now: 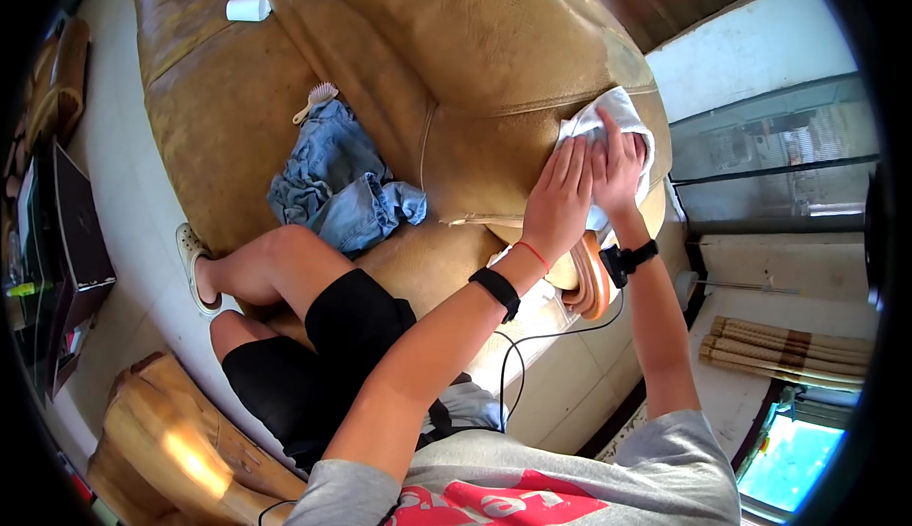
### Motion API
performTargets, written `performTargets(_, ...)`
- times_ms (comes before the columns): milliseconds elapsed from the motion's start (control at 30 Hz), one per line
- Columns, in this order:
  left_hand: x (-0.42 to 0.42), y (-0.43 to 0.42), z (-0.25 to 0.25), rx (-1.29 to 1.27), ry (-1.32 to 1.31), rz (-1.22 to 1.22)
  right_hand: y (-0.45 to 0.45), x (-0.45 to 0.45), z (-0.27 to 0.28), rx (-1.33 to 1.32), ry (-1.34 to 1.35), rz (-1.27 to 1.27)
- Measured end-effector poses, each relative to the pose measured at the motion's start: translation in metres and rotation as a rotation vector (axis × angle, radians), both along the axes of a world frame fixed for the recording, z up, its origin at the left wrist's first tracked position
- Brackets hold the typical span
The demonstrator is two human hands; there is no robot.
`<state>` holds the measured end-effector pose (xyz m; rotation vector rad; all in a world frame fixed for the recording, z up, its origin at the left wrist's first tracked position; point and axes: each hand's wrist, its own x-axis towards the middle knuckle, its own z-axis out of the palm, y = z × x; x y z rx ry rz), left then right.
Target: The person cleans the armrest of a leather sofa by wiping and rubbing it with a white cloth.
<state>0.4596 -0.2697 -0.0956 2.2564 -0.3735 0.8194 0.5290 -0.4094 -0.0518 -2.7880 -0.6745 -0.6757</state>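
Note:
A white cloth (608, 113) lies against the rounded arm of a brown leather sofa (503, 60). Both hands press on it side by side. My left hand (562, 193) is flat, with its fingers stretched over the cloth's lower left part. My right hand (617, 170) rests next to it, touching my left hand, its fingers spread over the cloth. Neither hand grips the cloth; it lies under the palms and fingers. Each wrist wears a black band, and a red string is on the left one.
Blue denim clothing (347, 184) and a hairbrush (316, 98) lie on the sofa seat, with a white cup (249, 8) farther up. A black cable (560, 334) hangs between the arms. Wooden furniture (180, 431) stands lower left, a dark cabinet (81, 222) at far left.

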Motion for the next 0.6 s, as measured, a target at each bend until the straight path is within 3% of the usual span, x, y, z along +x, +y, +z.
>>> performTargets(267, -0.003, 0.007, 0.003, 0.027, 0.045, -0.061, 0.01, -0.004, 0.012, 0.031, -0.074, 0.236)
performTargets(600, -0.003, 0.006, -0.001, 0.042, -0.015, -0.005, 0.004, -0.007, -0.013, 0.113, -0.321, -0.057)
